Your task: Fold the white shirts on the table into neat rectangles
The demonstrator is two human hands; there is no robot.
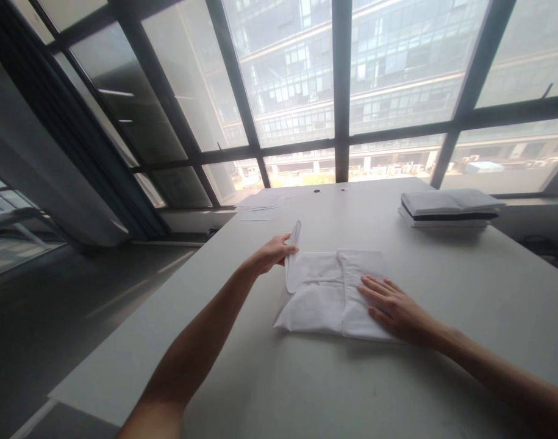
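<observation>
Currently, the white cloth [315, 308] lies partly folded on the desk [269, 384], between the person's two hands, with its left end raised. The left hand [274, 253] is closed in a pinch, thumb against fingers, on that upturned edge. The right hand [391, 305] is spread flat, palm down on the folded right part, gripping nothing. Creases run across the middle, beside a straight fold line.

To handle this well, the right palm should press lightly and evenly so the layers beneath don't slide, while the left pinch takes in every layer at the edge. Drawing that edge gently outward would probably ease the creases, and laying it down square to the fold line should leave the sides even. The near left corner sticks out to a point and likely needs tucking in. A stack of folded cloth [450, 210] sits well apart, at the far right.
</observation>
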